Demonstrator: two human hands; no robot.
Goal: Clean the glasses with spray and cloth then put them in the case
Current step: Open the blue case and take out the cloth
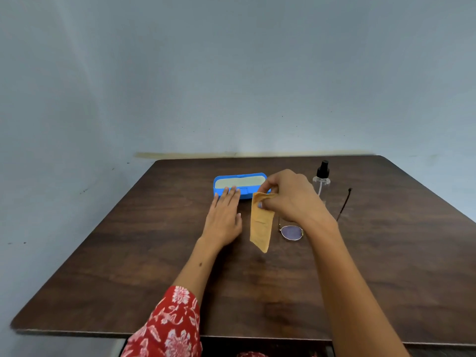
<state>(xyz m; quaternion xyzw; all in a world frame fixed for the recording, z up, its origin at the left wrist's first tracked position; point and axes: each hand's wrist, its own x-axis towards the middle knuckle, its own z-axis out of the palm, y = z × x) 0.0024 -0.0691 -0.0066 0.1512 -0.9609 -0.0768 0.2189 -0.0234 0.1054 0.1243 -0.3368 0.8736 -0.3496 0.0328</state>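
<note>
The soft, light cloth (260,222) is pinched at its top by the right hand (288,195); glasses (291,232) look fragile.

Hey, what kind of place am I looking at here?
Probably a plain room at home: a dark wooden table pushed against a bare grey wall, holding only a glasses case, a spray bottle and glasses.

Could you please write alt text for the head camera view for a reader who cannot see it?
The right hand pinches an orange cleaning cloth above a dark wooden table, while the left hand rests flat against an open blue glasses case. Gold wire-rimmed glasses and a clear spray bottle sit alongside.
</note>
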